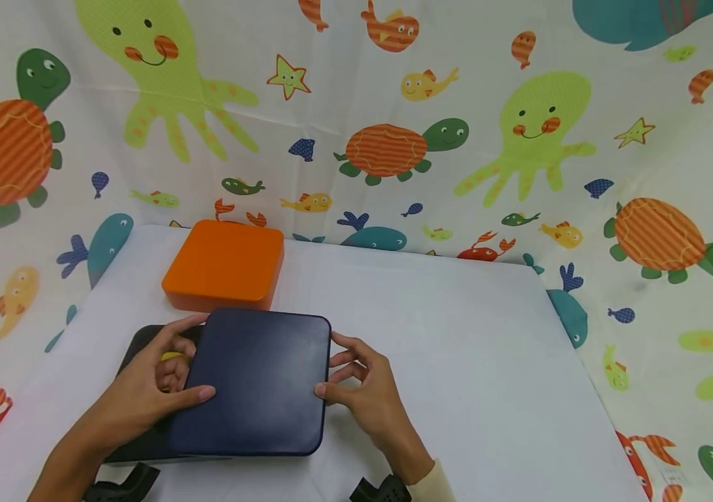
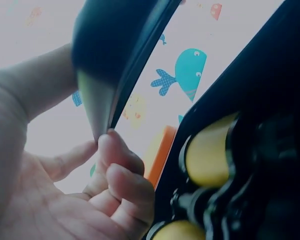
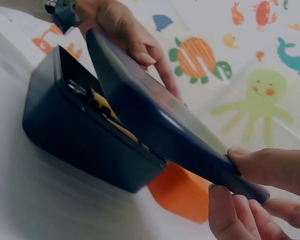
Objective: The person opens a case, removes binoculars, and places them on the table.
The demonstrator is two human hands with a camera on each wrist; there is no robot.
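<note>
**Dark blue lid (image 1: 262,383) held two-handed, offset right over open box (image 3: 85,135)**

Lid lies between the hands, above the box and tilted to it — yellow contents (image 2: 210,157) show past its left side. Roughly square, no clear long axis; neither hand nearer. Left hand (image 1: 146,390): fingers grasp left edge, thumb on top. Right hand (image 1: 369,394): fingers pinch right edge, thumb on top — wrist low, reaching in from the right. Orange box (image 1: 224,265) sits just beyond on the counter (image 1: 456,383).

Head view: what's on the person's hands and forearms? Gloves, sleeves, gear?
No gloves: left hand and right hand are bare. Cream sleeve on the right forearm. Black angular left wrist unit, similar right wrist unit. No cables visible.
</note>
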